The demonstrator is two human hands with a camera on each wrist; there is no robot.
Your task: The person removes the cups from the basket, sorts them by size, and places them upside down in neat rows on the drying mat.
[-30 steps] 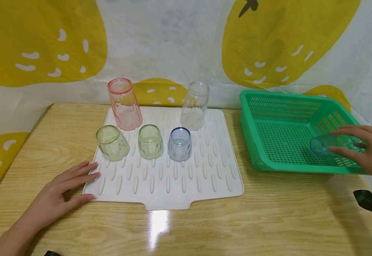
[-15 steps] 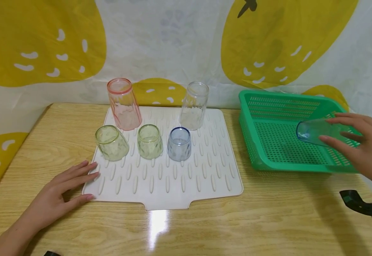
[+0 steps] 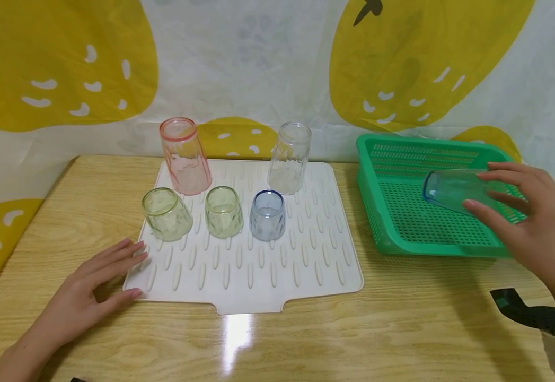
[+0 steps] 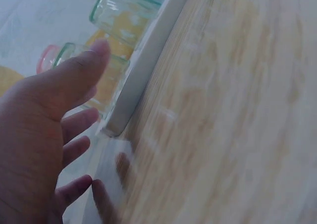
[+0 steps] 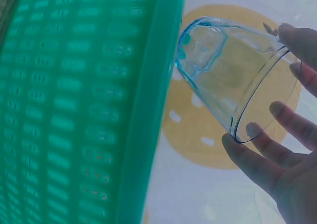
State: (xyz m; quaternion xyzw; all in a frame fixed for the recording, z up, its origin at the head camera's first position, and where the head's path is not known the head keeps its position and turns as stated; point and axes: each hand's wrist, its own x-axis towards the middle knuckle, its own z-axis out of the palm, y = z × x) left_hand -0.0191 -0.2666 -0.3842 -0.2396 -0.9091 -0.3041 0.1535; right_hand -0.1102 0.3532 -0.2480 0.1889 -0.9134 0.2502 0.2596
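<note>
My right hand point(image 3: 539, 212) pinches a clear drinking glass with a bluish base point(image 3: 454, 191) near its rim. The glass is held sideways above the green basket point(image 3: 401, 248), its base pointing left; the right wrist view shows thumb and fingertips about the rim. My left hand point(image 3: 84, 286) lies with fingers spread at the left edge of a white ridged drying mat point(image 3: 258, 276). On the mat stand a tall pink glass point(image 3: 188, 164), a tall clear glass point(image 3: 290, 164), two short green glasses point(image 3: 168, 217) and a short blue glass point(image 3: 268, 217).
The mat and basket are on a wood-grain table point(image 3: 353, 339). A white cloth with yellow fruit shapes point(image 3: 248, 58) hangs behind. Black wrist-camera gear point(image 3: 527, 313) shows below my right hand. The basket's perforated walls rise to the right of the mat.
My right hand has lifted the glass from low in the basket's right side and carried it up and left. The left hand has stayed in place, as have the glasses on the mat.
</note>
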